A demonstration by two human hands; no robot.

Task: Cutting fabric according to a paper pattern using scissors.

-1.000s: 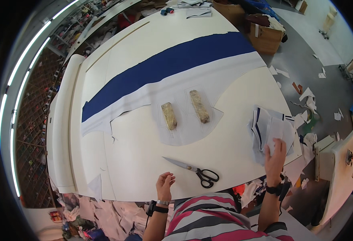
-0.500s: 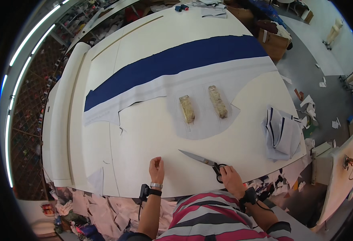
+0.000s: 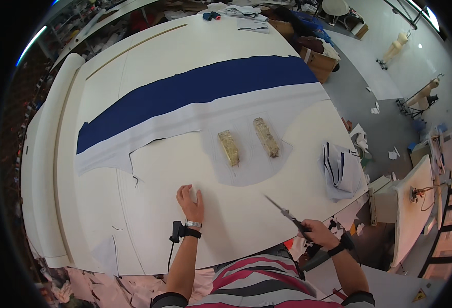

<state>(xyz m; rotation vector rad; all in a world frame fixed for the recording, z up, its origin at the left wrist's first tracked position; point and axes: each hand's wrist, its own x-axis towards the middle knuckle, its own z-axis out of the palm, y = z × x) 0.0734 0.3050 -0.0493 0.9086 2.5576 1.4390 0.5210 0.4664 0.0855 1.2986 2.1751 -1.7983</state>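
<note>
My right hand (image 3: 319, 234) is wrapped round the dark handles of a pair of large fabric scissors (image 3: 286, 212), near the table's right front edge. The long blades look closed and point up and to the left. My left hand (image 3: 190, 204) is empty, with thumb and fingers apart, over the white tabletop (image 3: 159, 226). Ahead of it lies a pale fabric sheet (image 3: 185, 119) with cut edges. Two wrapped yellowish block weights (image 3: 228, 148) sit on the sheet's rounded part. A dark blue cloth strip (image 3: 195, 82) runs along its far side.
Folded pale fabric with dark edging (image 3: 340, 171) rests at the table's right. A long white roll (image 3: 55, 154) runs down the left side. A thin wooden strip (image 3: 136, 50) and thread spools (image 3: 211, 16) lie at the far side. Scraps litter the floor.
My right hand has lifted the scissors off the table and moved right, turning them more upright. My left hand has reached slightly forward and its fingers have spread. The view has shifted right.
</note>
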